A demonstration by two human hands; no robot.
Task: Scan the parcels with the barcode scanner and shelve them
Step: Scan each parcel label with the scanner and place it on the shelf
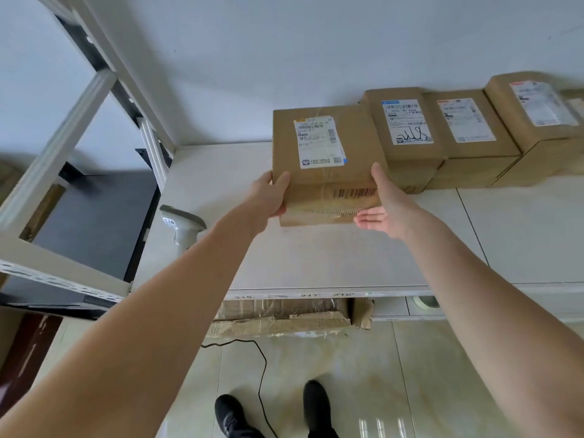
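Observation:
A brown cardboard parcel (325, 181) with a white shipping label sits on the white shelf board (316, 257), at the left end of a row. My left hand (271, 194) grips its left front corner, thumb on top and fingers curled under. My right hand (384, 207) lies flat against its right side, fingers straight, palm facing the box. The grey barcode scanner (183, 227) lies on the shelf to the left, partly hidden behind my left forearm.
Three more labelled parcels (407, 131) (467, 140) (537, 115) line the wall to the right. A white metal shelf frame (60, 153) stands at left. Below the board lies a taped flat carton (284, 317). A black cable (262, 368) runs across the tiled floor by my shoes.

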